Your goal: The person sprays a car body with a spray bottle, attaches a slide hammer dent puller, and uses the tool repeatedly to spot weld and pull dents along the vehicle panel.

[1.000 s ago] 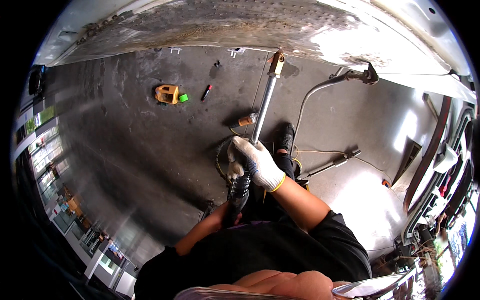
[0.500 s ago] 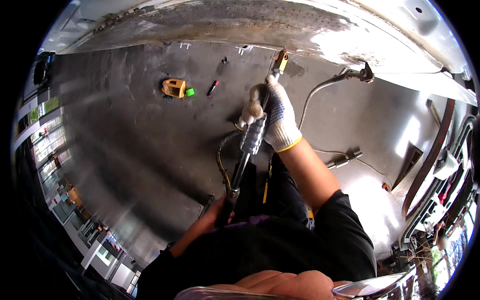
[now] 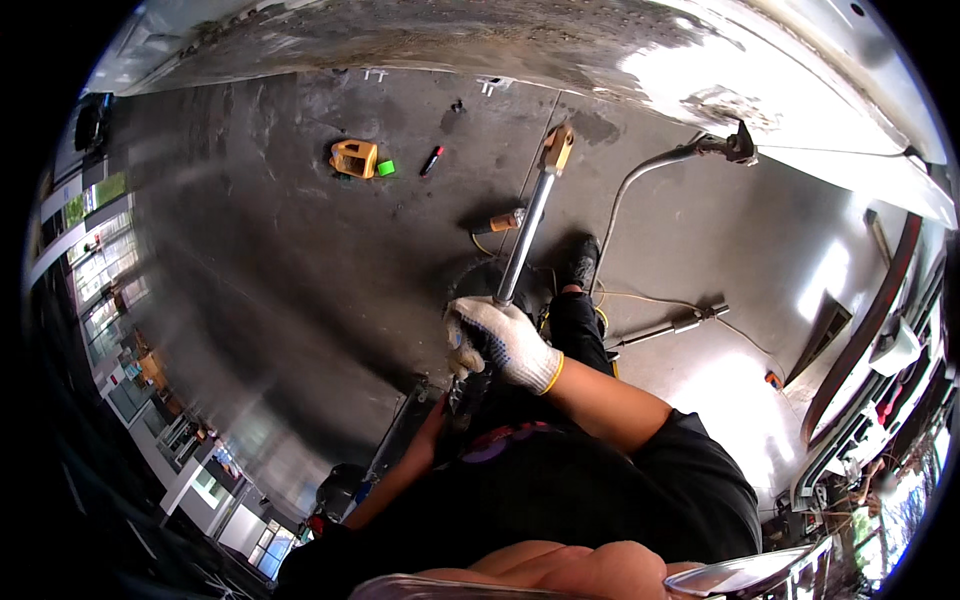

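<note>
I hold a slide hammer (image 3: 528, 235), a long chrome rod with a gold-coloured block at its far end, slanting up and slightly right from my body. My right hand (image 3: 503, 345), in a white knitted glove with blue dots and a yellow cuff, is closed round the tool near its rear. The ribbed metal weight is hidden, apparently under this glove. My bare left hand (image 3: 434, 425) is behind it, at the black rear end, its fingers mostly hidden. The gold-coloured block stands apart from the scuffed vehicle panel (image 3: 480, 40) along the top.
An orange power tool (image 3: 498, 222) lies on the floor beside the rod. Farther left are a cut yellow container (image 3: 353, 159), a green block (image 3: 386, 168) and a red-and-black marker (image 3: 432, 161). A cable with a clamp (image 3: 725, 147) hangs at the panel. Another metal tool (image 3: 685, 322) lies right.
My right hand has slid down the rod towards my body, baring the chrome shaft. The block has moved down from the panel's edge. The orange power tool and my shoe have come into view.
</note>
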Motion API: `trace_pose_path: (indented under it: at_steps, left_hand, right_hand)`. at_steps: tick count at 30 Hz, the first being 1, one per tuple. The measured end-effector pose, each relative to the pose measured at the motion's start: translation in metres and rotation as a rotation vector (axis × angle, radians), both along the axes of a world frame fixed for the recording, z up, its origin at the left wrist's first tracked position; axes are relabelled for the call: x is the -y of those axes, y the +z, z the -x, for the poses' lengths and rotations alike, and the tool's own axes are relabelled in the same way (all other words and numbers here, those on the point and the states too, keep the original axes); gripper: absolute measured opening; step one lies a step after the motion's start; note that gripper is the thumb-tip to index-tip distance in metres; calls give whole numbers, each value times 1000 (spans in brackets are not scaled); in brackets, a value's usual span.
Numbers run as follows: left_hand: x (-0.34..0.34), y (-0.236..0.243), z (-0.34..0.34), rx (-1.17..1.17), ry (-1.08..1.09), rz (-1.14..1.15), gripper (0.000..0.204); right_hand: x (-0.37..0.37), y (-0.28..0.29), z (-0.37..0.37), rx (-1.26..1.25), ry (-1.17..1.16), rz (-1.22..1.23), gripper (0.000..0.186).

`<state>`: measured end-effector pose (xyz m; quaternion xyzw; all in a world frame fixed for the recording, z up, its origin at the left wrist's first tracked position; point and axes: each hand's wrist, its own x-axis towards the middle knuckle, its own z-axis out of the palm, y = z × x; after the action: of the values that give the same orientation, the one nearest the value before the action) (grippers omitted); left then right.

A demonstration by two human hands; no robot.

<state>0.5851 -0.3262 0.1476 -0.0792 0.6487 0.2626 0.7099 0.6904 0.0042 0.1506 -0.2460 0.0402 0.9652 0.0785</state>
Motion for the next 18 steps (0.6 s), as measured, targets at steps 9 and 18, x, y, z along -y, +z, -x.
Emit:
trace_pose_path:
  at_steps: [9,18]
  left_hand:
    - [20,4,-7,-182,-321,-166,70]
    - [14,11,6,-38,-164,-31,66]
  right_hand:
    - [-30,11,-8,-95,-40,2,46]
    - [-42,32,-4,65,-29,26,47]
